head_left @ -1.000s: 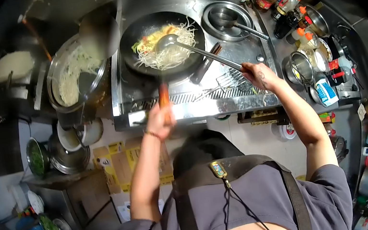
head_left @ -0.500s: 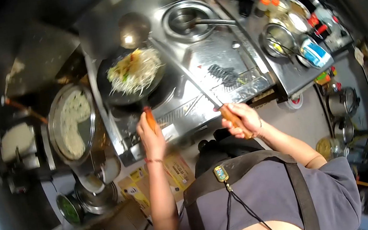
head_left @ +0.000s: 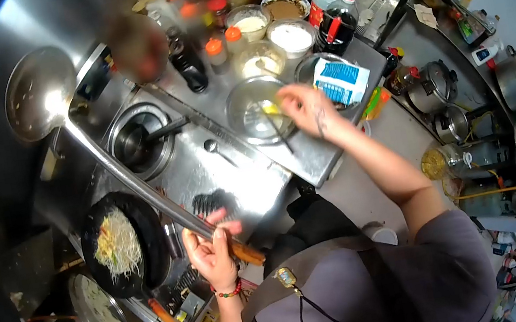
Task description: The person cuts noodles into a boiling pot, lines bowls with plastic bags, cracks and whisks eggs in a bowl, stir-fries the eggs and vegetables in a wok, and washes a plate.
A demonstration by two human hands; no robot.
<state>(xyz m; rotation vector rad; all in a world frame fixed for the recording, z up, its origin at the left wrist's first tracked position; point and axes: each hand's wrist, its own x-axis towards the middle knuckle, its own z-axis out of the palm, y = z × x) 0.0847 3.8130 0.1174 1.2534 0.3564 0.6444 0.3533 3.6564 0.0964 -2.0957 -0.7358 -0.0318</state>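
My left hand (head_left: 211, 254) holds a long-handled metal ladle (head_left: 126, 169) near its wooden grip, thumb and fingers around the shaft and some fingertips stretched out. The ladle's round bowl is raised at the upper left. My right hand (head_left: 305, 109) is at the edge of a metal bowl (head_left: 234, 120), its fingers curled downward; anything in them is hidden. Something yellow (head_left: 271, 109) and a thin dark stick (head_left: 286, 143) lie by the fingertips. A black wok (head_left: 146, 224) with bean sprouts (head_left: 120, 249) stands on the stove, its wooden handle (head_left: 164, 315) free of both hands.
Small bowls of white seasoning (head_left: 290, 36), a blue-and-white packet (head_left: 341, 79) and orange-capped bottles (head_left: 215, 51) crowd the side counter. A pot (head_left: 132, 143) sits in the stove's round well. At lower left is a pan of pale food (head_left: 103, 316).
My left hand has left the wok handle and now has the ladle. My right hand has let go of the ladle and moved to the metal bowl. The view has turned right.
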